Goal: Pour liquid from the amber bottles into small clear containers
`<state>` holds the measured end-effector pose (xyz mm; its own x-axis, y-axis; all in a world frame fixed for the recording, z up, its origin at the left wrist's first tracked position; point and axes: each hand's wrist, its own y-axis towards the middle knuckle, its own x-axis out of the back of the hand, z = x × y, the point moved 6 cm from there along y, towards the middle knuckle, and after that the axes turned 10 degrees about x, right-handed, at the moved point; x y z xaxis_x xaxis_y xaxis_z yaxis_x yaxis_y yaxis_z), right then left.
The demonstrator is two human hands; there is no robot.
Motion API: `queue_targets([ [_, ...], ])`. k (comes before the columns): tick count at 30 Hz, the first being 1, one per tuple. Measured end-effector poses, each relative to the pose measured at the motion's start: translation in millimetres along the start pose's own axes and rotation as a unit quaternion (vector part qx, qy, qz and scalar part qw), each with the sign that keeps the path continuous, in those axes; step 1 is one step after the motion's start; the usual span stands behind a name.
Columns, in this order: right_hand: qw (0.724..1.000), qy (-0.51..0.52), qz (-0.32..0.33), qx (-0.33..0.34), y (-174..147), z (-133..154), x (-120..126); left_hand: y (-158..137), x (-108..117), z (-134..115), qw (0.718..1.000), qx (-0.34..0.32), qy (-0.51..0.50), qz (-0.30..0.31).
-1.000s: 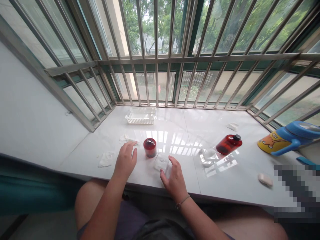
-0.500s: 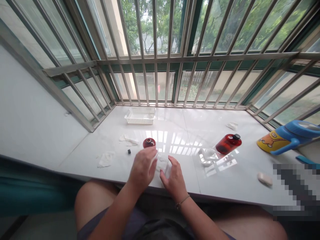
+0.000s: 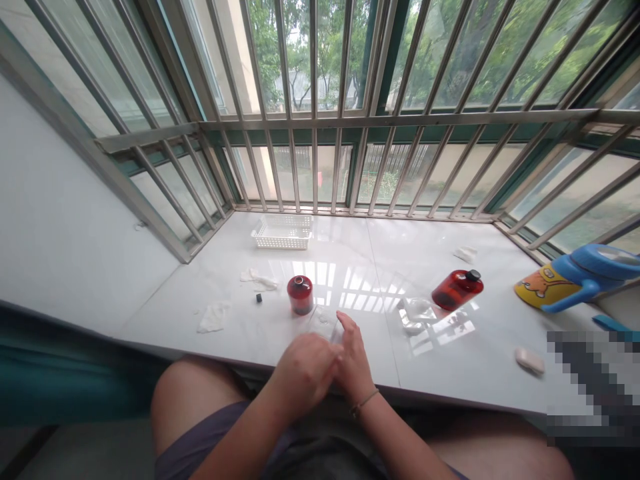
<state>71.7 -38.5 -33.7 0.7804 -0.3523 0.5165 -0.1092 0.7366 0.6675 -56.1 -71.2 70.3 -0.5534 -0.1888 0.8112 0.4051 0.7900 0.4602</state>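
Translucent red bottles [image 3: 301, 299]: two. Clear plastic box [image 3: 323, 321]: one. Left hand [image 3: 306, 372] curled, right hand [image 3: 353, 351] loosely bent beside box; what either grip holds cannot be told.

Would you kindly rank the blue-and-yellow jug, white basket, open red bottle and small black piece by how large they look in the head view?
1. Blue-and-yellow jug
2. White basket
3. Open red bottle
4. Small black piece

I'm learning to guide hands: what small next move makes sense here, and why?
Perhaps steady the clear box: the left hand appears at its near edge, the right hand by its right side, and any grip is hidden.
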Motion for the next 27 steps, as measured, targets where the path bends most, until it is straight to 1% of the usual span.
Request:
queue_targets([
  [1, 1.000, -0.001, -0.001, 0.001, 0.5, 0.2, -0.3, 1.7, 9.7, 21.2, 0.999, 0.040, 0.009, -0.034],
  [2, 1.000, -0.001, 0.001, 0.003, 1.1, 0.9, -0.6, 2.4, 18.1, 45.9, 0.993, 0.094, 0.028, -0.064],
  [3, 1.000, -0.002, 0.002, 0.004, 1.9, 2.0, -0.6, 1.9, 25.1, 72.4, 0.982, 0.154, 0.054, -0.091],
  [4, 1.000, -0.003, 0.003, 0.005, 2.6, 3.1, -0.3, -0.1, 30.4, 100.3, 0.965, 0.221, 0.084, -0.112],
  [5, 1.000, -0.003, 0.004, 0.005, 3.2, 4.0, 0.0, -2.6, 33.0, 127.0, 0.946, 0.279, 0.112, -0.118],
  [6, 1.000, -0.003, 0.004, 0.005, 3.7, 4.7, 0.4, -5.1, 32.7, 151.7, 0.929, 0.328, 0.134, -0.109],
  [8, 1.000, -0.004, 0.003, 0.005, 4.0, 5.2, 1.0, -10.1, 27.3, 193.8, 0.894, 0.410, 0.166, -0.068],
  [9, 1.000, -0.005, 0.004, 0.005, 4.0, 5.1, 1.0, -11.4, 23.7, 208.9, 0.884, 0.431, 0.171, -0.049],
  [11, 1.000, -0.008, 0.005, 0.005, 3.6, 4.8, 0.8, -11.0, 17.3, 227.2, 0.880, 0.442, 0.171, -0.028],
  [14, 1.000, -0.012, 0.008, 0.004, 3.2, 4.3, 0.6, -6.8, 10.1, 232.9, 0.895, 0.416, 0.160, -0.013],
  [18, 1.000, -0.009, 0.009, 0.003, 3.7, 4.6, 0.8, -6.1, 4.1, 224.5, 0.919, 0.371, 0.134, -0.002],
  [21, 1.000, -0.008, 0.011, 0.001, 4.2, 4.6, 1.1, -10.8, 1.6, 216.5, 0.927, 0.356, 0.114, 0.003],
  [24, 1.000, -0.006, 0.013, 0.000, 4.4, 4.7, 1.3, -12.7, 3.8, 205.2, 0.929, 0.359, 0.080, -0.025],
  [27, 1.000, 0.000, 0.015, 0.002, 4.5, 5.0, 1.3, -5.5, 3.3, 188.7, 0.928, 0.369, -0.026, -0.052],
])
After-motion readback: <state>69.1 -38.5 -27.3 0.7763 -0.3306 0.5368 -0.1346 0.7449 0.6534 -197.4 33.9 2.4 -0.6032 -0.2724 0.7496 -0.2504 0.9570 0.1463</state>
